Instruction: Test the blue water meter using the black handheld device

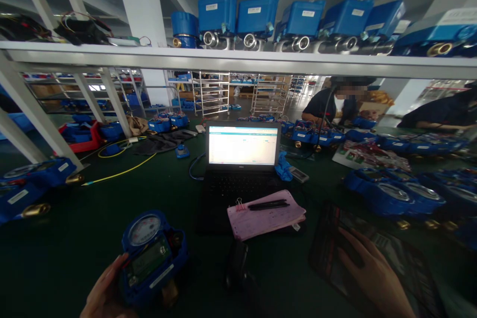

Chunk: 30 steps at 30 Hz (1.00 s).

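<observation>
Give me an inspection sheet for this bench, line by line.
Surface: dark green table.
Job's things: blue water meter, dial up; dark tablet lying flat.
Clutter: open laptop, lit; pink papers with black pen; more blue meters.
Grips: left hand holds the meter; right hand rests on the tablet.
Cables: yellow cable; blue cable.
Surroundings: shelf of blue units overhead; a co-worker opposite.

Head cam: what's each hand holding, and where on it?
Left hand grips the blue meter at its lower left side. Right hand lies flat on a dark tablet, not gripping.
</observation>
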Tool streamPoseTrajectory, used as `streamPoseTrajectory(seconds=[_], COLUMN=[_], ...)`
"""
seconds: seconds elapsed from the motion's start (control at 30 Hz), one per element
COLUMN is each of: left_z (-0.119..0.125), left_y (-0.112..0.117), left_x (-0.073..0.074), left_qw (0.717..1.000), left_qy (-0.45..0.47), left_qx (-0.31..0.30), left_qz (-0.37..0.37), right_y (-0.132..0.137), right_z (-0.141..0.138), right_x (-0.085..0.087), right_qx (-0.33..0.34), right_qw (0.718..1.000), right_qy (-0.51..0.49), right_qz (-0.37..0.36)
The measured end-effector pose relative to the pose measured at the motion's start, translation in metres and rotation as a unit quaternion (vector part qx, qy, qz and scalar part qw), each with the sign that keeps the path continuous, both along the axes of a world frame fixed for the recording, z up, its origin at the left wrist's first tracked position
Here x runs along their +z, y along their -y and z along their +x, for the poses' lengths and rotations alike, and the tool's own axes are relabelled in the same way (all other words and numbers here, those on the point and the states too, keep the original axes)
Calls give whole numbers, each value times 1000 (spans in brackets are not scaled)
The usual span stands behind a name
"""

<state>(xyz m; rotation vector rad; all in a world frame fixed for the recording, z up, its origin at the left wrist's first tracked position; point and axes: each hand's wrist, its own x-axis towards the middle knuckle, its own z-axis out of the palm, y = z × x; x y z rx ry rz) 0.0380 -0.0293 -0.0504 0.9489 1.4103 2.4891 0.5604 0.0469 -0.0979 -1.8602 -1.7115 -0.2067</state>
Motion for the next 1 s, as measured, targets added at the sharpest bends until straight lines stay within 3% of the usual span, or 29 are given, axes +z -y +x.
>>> streamPoseTrajectory(seconds=[0.3,0.53,0.67,0.77,0.83,0.9,0.93,1.0], left_z=[-4,-2,-2,-2,-1,0,0,0], left_y=[3,-2,-5,-6,-6,-5,-5,-5], left_x=[0,3,5,3,1,0,-1,-2], left_qw=[999,999,1000,999,999,999,999,999], left_qy=[27,27,4,15,27,34,28,-7], left_qx=[-35,-15,-6,-7,-12,-12,-16,-21], left_qz=[1,14,14,29,30,31,31,41], right_y=[0,0,2,5,10,20,28,46], right_z=[-1,-3,-9,-17,-30,-55,-72,-113], right_x=[0,-2,7,22,32,41,43,45], right_qx=[-5,3,-21,-31,-16,22,56,155], right_qw=[1000,1000,999,997,994,995,997,985], right_qy=[12,1,29,63,67,43,23,-17], right_qz=[7,-3,-18,37,83,83,54,-70])
